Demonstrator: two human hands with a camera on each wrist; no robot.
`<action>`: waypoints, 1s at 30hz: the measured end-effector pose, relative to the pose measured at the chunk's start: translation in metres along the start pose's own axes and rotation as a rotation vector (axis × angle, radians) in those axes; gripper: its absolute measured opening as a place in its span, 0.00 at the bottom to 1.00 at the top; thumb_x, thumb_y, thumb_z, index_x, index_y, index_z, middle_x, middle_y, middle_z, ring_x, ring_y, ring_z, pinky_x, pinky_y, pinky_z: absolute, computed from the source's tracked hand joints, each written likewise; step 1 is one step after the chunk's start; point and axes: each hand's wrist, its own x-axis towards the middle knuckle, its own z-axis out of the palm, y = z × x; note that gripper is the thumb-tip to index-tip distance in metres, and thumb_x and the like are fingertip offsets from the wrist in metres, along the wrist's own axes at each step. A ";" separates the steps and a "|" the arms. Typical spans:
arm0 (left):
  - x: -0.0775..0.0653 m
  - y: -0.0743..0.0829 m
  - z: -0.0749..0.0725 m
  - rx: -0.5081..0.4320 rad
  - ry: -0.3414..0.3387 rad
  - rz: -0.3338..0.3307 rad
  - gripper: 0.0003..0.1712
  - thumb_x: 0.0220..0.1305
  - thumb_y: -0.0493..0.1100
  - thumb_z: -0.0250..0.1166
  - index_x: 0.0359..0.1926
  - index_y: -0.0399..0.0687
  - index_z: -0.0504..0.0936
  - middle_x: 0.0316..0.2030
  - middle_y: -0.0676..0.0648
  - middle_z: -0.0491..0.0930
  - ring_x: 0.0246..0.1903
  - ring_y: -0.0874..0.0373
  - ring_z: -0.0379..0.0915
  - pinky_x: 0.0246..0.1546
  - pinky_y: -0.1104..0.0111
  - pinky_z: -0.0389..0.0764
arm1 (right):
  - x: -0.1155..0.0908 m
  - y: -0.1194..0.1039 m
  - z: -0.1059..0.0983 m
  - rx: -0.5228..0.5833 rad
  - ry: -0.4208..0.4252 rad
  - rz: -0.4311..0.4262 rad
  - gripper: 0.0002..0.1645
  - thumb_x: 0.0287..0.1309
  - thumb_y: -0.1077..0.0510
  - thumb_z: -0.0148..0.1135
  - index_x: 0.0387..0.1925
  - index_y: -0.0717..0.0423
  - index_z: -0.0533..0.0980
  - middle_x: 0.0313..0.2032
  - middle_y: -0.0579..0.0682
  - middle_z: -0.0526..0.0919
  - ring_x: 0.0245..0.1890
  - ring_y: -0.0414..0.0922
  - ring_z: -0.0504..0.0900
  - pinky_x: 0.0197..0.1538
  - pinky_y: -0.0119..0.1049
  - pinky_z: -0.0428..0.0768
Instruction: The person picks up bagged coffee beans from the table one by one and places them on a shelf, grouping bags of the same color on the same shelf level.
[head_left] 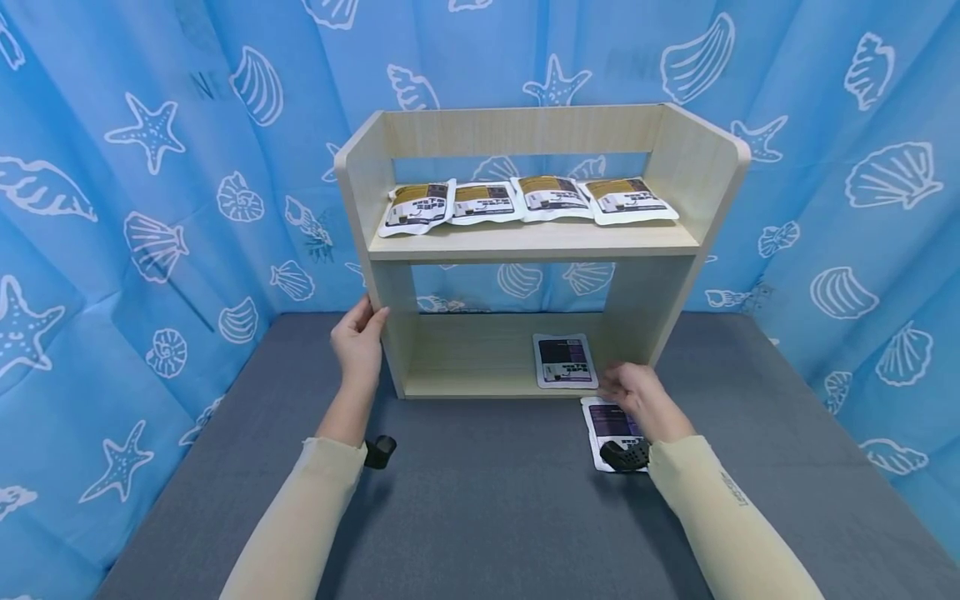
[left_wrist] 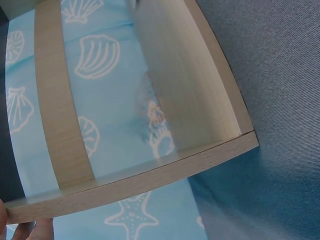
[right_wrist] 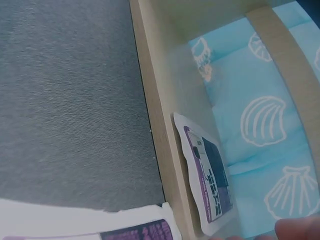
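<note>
My left hand (head_left: pixel 358 342) grips the front edge of the left side panel of a two-tier wooden shelf (head_left: pixel 536 242). In the left wrist view its fingertips (left_wrist: pixel 41 230) show along that panel. A white pouch with a dark purple label (head_left: pixel 566 362) lies flat on the lower tier, toward the right. My right hand (head_left: pixel 637 396) is beside that pouch's right edge, fingers loosely bent. Whether they touch it is unclear. A second purple-labelled pouch (head_left: pixel 609 425) lies on the table before the shelf, partly hidden under my right hand and wrist.
Several white pouches with brown-gold labels (head_left: pixel 483 202) lie in a row on the upper tier. The shelf stands on a dark grey table (head_left: pixel 480 517). Behind it hangs a blue curtain with seashell prints (head_left: pixel 225 208). Each wrist wears a black device (head_left: pixel 380 452).
</note>
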 end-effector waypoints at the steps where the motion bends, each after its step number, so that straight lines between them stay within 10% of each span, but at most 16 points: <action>1: 0.000 0.000 0.000 0.000 0.001 0.000 0.22 0.69 0.38 0.61 0.62 0.41 0.75 0.57 0.41 0.77 0.55 0.53 0.75 0.56 0.60 0.75 | -0.018 -0.007 0.009 -0.019 0.007 0.014 0.33 0.65 0.73 0.46 0.70 0.69 0.56 0.66 0.73 0.60 0.65 0.59 0.66 0.63 0.54 0.67; 8: 0.000 0.000 -0.001 0.000 0.006 0.012 0.22 0.68 0.38 0.61 0.63 0.41 0.75 0.57 0.41 0.77 0.55 0.53 0.75 0.56 0.59 0.75 | -0.099 -0.037 0.041 -0.050 0.014 0.073 0.32 0.73 0.69 0.30 0.74 0.66 0.39 0.74 0.62 0.42 0.72 0.55 0.50 0.70 0.46 0.57; 22: 0.001 -0.001 0.000 -0.002 0.009 0.007 0.21 0.68 0.38 0.61 0.62 0.42 0.76 0.56 0.41 0.78 0.54 0.53 0.76 0.56 0.59 0.76 | -0.139 -0.039 0.013 0.041 0.027 0.135 0.35 0.75 0.62 0.38 0.76 0.54 0.40 0.75 0.56 0.49 0.41 0.38 0.82 0.65 0.42 0.66; 26: 0.001 -0.001 0.000 -0.010 0.008 0.008 0.22 0.68 0.37 0.62 0.62 0.41 0.76 0.56 0.40 0.78 0.54 0.52 0.76 0.55 0.59 0.76 | -0.149 -0.036 0.001 0.081 0.021 0.133 0.38 0.74 0.62 0.44 0.76 0.55 0.39 0.56 0.56 0.77 0.40 0.39 0.83 0.60 0.41 0.73; 30: 0.001 0.000 0.000 -0.014 0.006 0.000 0.22 0.68 0.37 0.62 0.62 0.41 0.76 0.56 0.39 0.78 0.54 0.52 0.75 0.56 0.59 0.75 | -0.157 -0.031 -0.009 0.084 0.007 0.124 0.39 0.73 0.63 0.45 0.76 0.56 0.38 0.32 0.41 0.82 0.39 0.38 0.84 0.57 0.41 0.76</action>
